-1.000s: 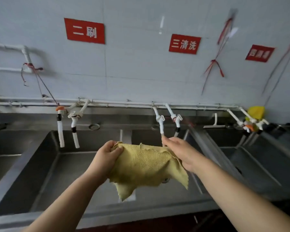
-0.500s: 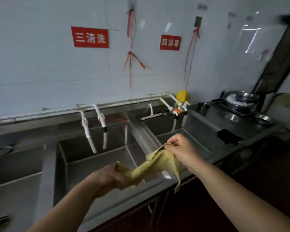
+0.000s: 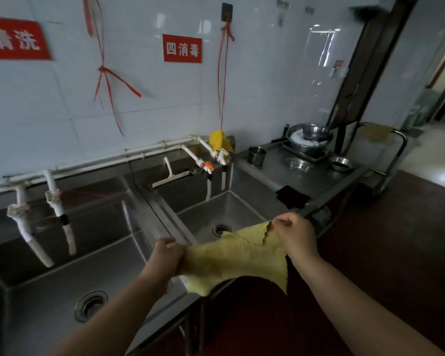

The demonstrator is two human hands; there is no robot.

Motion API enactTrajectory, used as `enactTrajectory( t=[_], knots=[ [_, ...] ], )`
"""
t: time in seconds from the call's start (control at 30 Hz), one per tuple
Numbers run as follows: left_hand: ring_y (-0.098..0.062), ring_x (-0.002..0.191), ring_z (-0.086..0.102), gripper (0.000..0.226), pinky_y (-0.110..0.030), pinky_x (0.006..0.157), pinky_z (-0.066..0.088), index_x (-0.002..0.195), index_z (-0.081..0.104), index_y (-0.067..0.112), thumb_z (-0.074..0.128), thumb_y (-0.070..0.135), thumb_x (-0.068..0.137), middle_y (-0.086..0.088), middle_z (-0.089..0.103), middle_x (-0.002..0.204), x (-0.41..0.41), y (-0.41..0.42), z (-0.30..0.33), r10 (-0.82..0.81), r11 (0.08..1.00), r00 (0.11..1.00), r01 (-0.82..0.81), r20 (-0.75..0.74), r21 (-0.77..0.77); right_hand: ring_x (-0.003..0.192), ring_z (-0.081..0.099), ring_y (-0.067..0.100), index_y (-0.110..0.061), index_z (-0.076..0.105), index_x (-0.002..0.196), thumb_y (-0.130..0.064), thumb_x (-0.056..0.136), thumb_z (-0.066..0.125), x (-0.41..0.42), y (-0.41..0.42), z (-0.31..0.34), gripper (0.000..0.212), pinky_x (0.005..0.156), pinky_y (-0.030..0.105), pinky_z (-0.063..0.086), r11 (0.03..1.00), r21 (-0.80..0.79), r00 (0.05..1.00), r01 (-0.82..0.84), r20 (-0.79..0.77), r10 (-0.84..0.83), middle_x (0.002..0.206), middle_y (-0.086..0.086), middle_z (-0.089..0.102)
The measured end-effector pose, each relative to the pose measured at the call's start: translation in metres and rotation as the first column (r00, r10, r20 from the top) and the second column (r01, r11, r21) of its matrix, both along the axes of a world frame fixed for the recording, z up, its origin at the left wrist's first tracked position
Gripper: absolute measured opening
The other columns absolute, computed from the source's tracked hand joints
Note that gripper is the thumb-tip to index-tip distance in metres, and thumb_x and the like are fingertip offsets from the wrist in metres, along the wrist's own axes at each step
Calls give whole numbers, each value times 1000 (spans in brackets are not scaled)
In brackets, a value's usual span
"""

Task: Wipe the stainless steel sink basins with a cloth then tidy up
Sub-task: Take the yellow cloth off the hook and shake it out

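Two basins [image 3: 62, 286] [image 3: 231, 211] (four taps [image 3: 62, 217])

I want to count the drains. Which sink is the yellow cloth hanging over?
The right-hand sink, under the orange-tipped tap. The yellow cloth partly hides its drain; the left sink's drain shows fully.

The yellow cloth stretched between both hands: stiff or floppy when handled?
Probably floppy: the yellow cloth sags between the left hand and right hand, its lower corner drooping. Likely light, since pinched edges hold it. Its woven texture suggests good grip.
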State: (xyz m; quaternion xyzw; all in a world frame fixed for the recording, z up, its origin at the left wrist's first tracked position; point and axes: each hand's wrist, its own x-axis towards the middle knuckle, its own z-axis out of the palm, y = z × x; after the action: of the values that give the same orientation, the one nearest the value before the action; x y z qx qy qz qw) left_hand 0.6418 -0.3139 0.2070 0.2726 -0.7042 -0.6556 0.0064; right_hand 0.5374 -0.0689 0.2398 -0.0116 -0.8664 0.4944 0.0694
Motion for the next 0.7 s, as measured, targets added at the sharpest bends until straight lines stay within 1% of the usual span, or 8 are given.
enactTrajectory(
  t=[0.13,0.23,0.3,0.43,0.53,0.57,0.63,0.7],
  knots=[
    [-34,106,52,61,-51,94,48,139,32,19,64,25,87,-15,45,122,-49,11,-3,-4,997,999,2,35,73,81,59,6,-23,62,94,-22,85,63,-33,17,-11,9,65,24,46,991,-114,996,69,62,-62,90,-8,62],
    [-32,102,53,70,-45,89,51,138,34,16,72,12,79,-11,47,116,-92,12,-10,-140,986,990,137,25,97,83,56,6,-26,61,90,-22,90,58,-65,27,-10,5,63,23,44,983,-151,988,108,122,-90,93,-8,61],
    [-29,103,52,70,-43,91,50,136,38,15,73,6,76,-9,46,116,-126,12,-14,-244,969,969,242,29,54,85,57,7,-25,64,87,-18,89,59,-90,34,-6,9,63,21,44,979,-179,982,96,180,-63,93,-8,62],
    [-17,95,52,63,-24,70,51,128,45,21,74,7,73,-3,39,126,-195,15,-15,-355,906,931,365,85,-215,94,58,10,-18,68,100,2,83,58,-142,43,2,27,70,18,44,992,-125,959,-6,279,41,103,0,63],
    [-8,87,50,57,-12,58,47,123,50,22,73,4,75,1,29,134,-243,18,-13,-389,815,920,372,58,-444,105,56,15,-13,66,111,10,81,54,-180,45,1,40,82,23,44,998,-51,964,-35,260,47,112,4,61],
    [-6,88,50,51,-11,60,47,120,53,22,72,4,75,2,30,133,-258,20,-13,-413,774,910,368,30,-516,105,56,16,-11,66,112,11,81,53,-191,47,-1,40,83,24,45,999,-29,972,-31,232,37,114,5,62],
    [-6,96,49,36,-14,74,46,110,61,23,69,7,78,5,38,127,-285,24,-15,-474,684,880,352,-23,-639,106,58,16,-9,65,114,7,83,55,-212,53,-5,36,84,26,48,1000,21,986,-19,163,15,114,7,64],
    [-8,103,51,25,-15,83,39,104,67,20,65,9,82,6,47,118,-311,32,-17,-526,603,850,335,-45,-725,104,58,14,-8,66,114,2,84,56,-232,62,-10,33,86,25,47,993,122,995,7,96,-18,112,4,64]
  ],
)
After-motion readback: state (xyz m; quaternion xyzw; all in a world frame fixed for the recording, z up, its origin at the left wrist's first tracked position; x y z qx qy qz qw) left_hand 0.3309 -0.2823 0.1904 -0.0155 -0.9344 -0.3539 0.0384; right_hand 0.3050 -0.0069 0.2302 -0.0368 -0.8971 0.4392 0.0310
